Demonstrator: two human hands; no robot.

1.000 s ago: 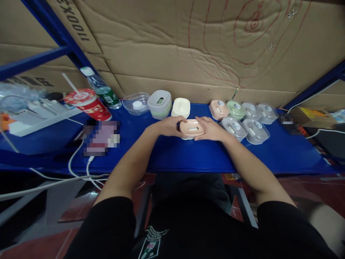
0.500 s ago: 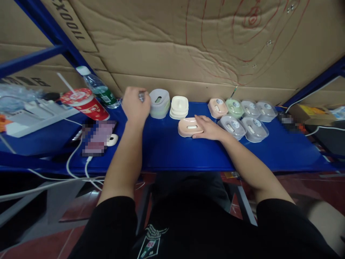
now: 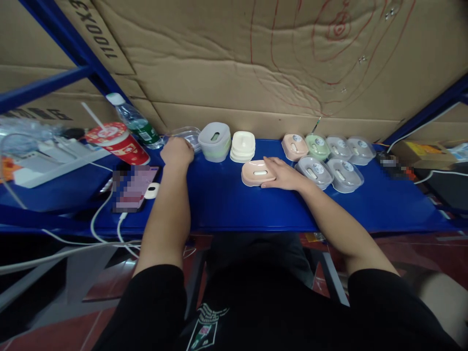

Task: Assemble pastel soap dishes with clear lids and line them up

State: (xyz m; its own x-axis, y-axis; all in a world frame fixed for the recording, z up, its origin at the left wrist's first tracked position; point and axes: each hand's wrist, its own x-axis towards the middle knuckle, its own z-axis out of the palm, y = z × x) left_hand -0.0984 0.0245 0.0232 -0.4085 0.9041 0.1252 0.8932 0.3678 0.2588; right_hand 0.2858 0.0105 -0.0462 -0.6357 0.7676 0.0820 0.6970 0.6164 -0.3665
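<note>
My right hand [image 3: 283, 173] holds the right end of a pink oval box [image 3: 256, 173] with a white slot piece on top. At the clear plastic covers [image 3: 186, 135] is my left hand [image 3: 177, 153], its fingers curled; what they hold, if anything, is hidden. A stack of grey and green oval trays [image 3: 215, 141] stands right of the covers, beside a stack of cream pieces [image 3: 243, 146]. Further right are a pink box with a clear lid [image 3: 294, 147], a green one [image 3: 317, 147] and several grey ones [image 3: 347, 175].
On the left of the blue table [image 3: 234, 209] stand a red paper cup [image 3: 122, 144] with a straw, a water bottle [image 3: 139, 127], a phone [image 3: 137, 189] with a cable, and a white power strip [image 3: 47, 168]. Cardboard [image 3: 204, 58] forms the back wall.
My left hand has moved down and left, away from the trays, and the clear covers behind it now show. My right hand and the pink box have stayed in place.
</note>
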